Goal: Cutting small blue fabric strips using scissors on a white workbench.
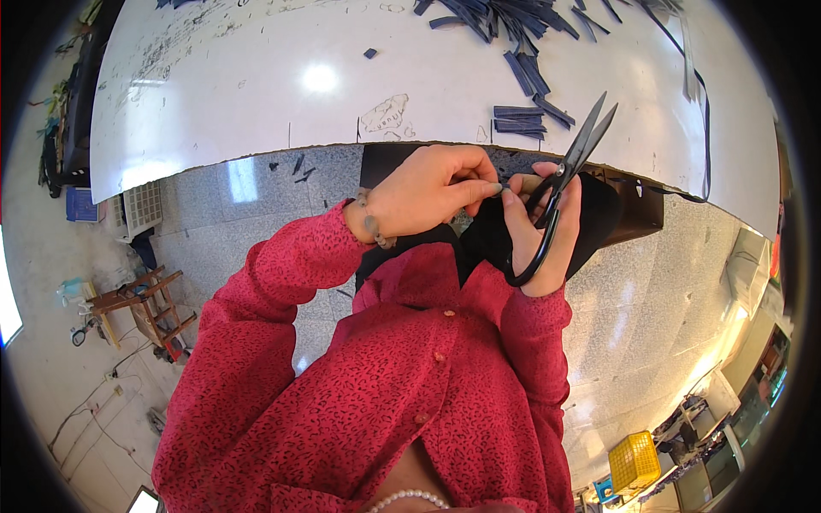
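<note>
My right hand is wrapped around a pair of black-handled scissors, whose blades point up and away with their tips slightly apart. Just left of it, my left hand is closed in a pinch, its fingertips close to the right thumb and fingers. Whatever lies between the fingertips is too small to make out. Both hands are over my lap, by the near edge of the white table. A small stack of dark blue strips lies on the table just beyond them.
A larger heap of dark blue strips covers the far part of the table. One small dark square lies farther left. A black cord hangs over the right side. On the floor are a wooden stool and a yellow basket.
</note>
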The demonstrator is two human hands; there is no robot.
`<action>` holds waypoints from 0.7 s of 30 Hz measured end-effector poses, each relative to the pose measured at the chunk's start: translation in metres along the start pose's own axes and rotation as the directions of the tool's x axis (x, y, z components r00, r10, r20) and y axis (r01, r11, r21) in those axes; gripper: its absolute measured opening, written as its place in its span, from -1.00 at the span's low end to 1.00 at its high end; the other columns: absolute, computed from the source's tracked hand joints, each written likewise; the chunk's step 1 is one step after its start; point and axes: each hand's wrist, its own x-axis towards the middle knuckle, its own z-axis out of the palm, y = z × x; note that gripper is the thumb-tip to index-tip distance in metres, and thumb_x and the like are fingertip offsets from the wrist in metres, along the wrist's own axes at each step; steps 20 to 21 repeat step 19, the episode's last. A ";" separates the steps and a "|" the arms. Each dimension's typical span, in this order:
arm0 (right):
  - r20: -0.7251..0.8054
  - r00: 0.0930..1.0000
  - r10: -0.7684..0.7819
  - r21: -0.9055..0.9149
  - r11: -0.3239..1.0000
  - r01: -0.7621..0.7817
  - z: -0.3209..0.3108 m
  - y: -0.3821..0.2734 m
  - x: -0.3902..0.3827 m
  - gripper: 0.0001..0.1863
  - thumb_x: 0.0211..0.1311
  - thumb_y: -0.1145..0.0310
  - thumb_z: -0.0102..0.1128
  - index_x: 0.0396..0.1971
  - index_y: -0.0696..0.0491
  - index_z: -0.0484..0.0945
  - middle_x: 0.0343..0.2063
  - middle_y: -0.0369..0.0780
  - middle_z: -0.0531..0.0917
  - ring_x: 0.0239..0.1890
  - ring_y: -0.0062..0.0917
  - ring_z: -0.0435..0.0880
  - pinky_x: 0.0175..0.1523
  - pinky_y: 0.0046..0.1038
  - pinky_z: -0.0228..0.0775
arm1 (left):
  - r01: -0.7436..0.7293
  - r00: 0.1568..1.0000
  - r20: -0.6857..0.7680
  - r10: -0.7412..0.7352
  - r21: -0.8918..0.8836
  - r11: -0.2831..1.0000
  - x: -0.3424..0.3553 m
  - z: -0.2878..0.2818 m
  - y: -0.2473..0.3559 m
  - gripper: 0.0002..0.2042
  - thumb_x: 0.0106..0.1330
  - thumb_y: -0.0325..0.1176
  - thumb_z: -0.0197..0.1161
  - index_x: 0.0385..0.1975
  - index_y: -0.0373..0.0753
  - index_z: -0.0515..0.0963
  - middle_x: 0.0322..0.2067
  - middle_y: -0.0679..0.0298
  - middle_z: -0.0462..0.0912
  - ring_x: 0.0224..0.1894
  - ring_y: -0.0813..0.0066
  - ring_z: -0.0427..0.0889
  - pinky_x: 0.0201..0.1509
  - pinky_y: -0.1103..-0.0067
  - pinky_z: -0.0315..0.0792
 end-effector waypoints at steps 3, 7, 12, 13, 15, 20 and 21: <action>-0.078 0.995 -0.063 -0.046 0.997 0.060 -0.004 0.001 0.005 -0.56 0.03 0.68 0.21 -0.08 0.11 0.29 -0.38 -0.27 0.55 -0.40 -0.70 0.47 -0.24 -0.67 0.34 | 0.000 1.000 -0.002 0.000 0.047 0.999 0.000 -0.007 -0.002 -0.85 0.34 -0.36 0.14 -0.25 -0.31 0.55 -0.59 0.41 0.48 -0.64 0.79 0.32 -0.59 0.78 0.19; -0.132 0.990 -0.051 -0.046 0.998 0.045 -0.012 0.000 0.017 -0.57 0.05 0.66 0.21 -0.08 0.13 0.28 -0.38 -0.27 0.55 -0.40 -0.71 0.47 -0.22 -0.67 0.34 | -0.019 0.996 -0.080 0.028 0.111 0.994 0.001 -0.019 -0.004 -0.84 0.33 -0.35 0.16 -0.23 -0.28 0.60 -0.60 0.44 0.48 -0.63 0.80 0.33 -0.57 0.79 0.20; -0.140 0.987 -0.078 -0.066 0.995 0.069 -0.010 -0.002 0.025 -0.58 0.06 0.66 0.20 -0.08 0.14 0.28 -0.39 -0.27 0.55 -0.39 -0.71 0.48 -0.22 -0.67 0.34 | -0.090 0.991 -0.092 0.102 0.124 0.988 0.010 -0.024 -0.004 -0.84 0.32 -0.37 0.16 -0.24 -0.32 0.58 -0.61 0.44 0.48 -0.63 0.76 0.36 -0.56 0.77 0.25; -0.153 0.985 -0.085 -0.074 0.994 0.074 -0.010 -0.002 0.027 -0.58 0.07 0.65 0.20 -0.08 0.14 0.28 -0.39 -0.26 0.55 -0.39 -0.70 0.48 -0.22 -0.67 0.34 | -0.091 0.991 -0.091 0.103 0.124 0.988 0.011 -0.024 -0.003 -0.84 0.32 -0.37 0.16 -0.24 -0.32 0.58 -0.61 0.44 0.48 -0.63 0.76 0.36 -0.56 0.77 0.25; -0.159 0.984 -0.076 -0.070 0.995 0.066 -0.010 0.000 0.029 -0.58 0.07 0.65 0.20 -0.07 0.14 0.28 -0.39 -0.26 0.55 -0.39 -0.70 0.48 -0.22 -0.67 0.34 | -0.100 0.986 -0.119 0.115 0.127 0.987 0.012 -0.024 0.002 -0.84 0.31 -0.38 0.17 -0.25 -0.33 0.57 -0.60 0.40 0.51 -0.62 0.74 0.40 -0.55 0.76 0.27; -0.159 0.985 -0.063 -0.099 0.994 0.047 -0.011 -0.001 0.032 -0.57 0.09 0.62 0.21 -0.05 0.14 0.27 -0.39 -0.25 0.56 -0.37 -0.67 0.50 -0.18 -0.66 0.36 | 0.000 0.992 -0.117 0.040 0.324 0.946 0.019 -0.029 0.006 -0.82 0.31 -0.37 0.16 -0.16 -0.26 0.54 -0.56 0.35 0.57 -0.62 0.71 0.43 -0.53 0.76 0.29; -0.159 0.985 -0.063 -0.099 0.994 0.047 -0.011 -0.001 0.032 -0.57 0.09 0.62 0.21 -0.05 0.14 0.27 -0.39 -0.25 0.56 -0.37 -0.67 0.50 -0.18 -0.66 0.36 | 0.000 0.992 -0.117 0.040 0.324 0.946 0.019 -0.029 0.006 -0.82 0.31 -0.37 0.16 -0.16 -0.26 0.54 -0.56 0.35 0.57 -0.62 0.71 0.43 -0.53 0.76 0.29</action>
